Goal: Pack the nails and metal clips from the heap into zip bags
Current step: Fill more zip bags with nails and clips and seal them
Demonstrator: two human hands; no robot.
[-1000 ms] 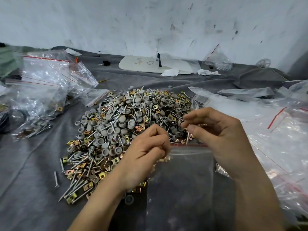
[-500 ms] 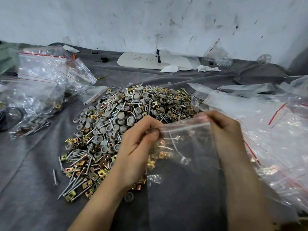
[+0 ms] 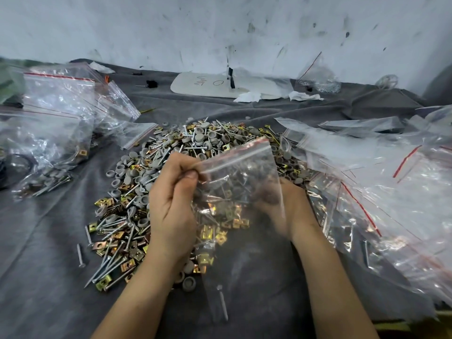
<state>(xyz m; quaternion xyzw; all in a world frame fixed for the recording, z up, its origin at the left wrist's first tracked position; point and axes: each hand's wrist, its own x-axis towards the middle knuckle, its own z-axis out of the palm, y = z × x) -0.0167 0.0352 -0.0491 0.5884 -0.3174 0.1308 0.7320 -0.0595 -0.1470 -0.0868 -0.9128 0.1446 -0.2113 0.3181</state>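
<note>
Left hand (image 3: 171,206): thumb and forefinger are closed in a pinch on the near-left corner of the zip bag (image 3: 241,172), just under its red seal strip. The remaining fingers are curled.

Right hand (image 3: 292,211): it sits behind the bag's 3 o'clock edge, its fingers blurred behind the film. Contact with the bag is evident, but I cannot tell whether it grips or only touches.

Zip bag: held above the near half of the heap (image 3: 186,145), between the two hands. Its long axis runs from 12 to 6 o'clock, mouth end at 12, bottom toward the person. The seal strip slants, low at its 8 o'clock end and high at its 2 o'clock end. One nail (image 3: 223,305) shows through the film near the bottom, head toward 12 o'clock; inside or beneath is undetermined.

Heap: nails (image 3: 107,267), gold metal clips (image 3: 102,245) and grey caps (image 3: 133,172) are mixed on a grey cloth (image 3: 36,277). It lies at 12 and 9 o'clock of the bag and is partly covered by it.

Surroundings: filled bags (image 3: 56,133) lie at 10 o'clock of the heap. A spread of clear bags (image 3: 396,192) lies at 3 o'clock, touching the heap's edge and crowding the right hand. A white board (image 3: 205,85) lies at 12 o'clock, against the wall (image 3: 220,28).
</note>
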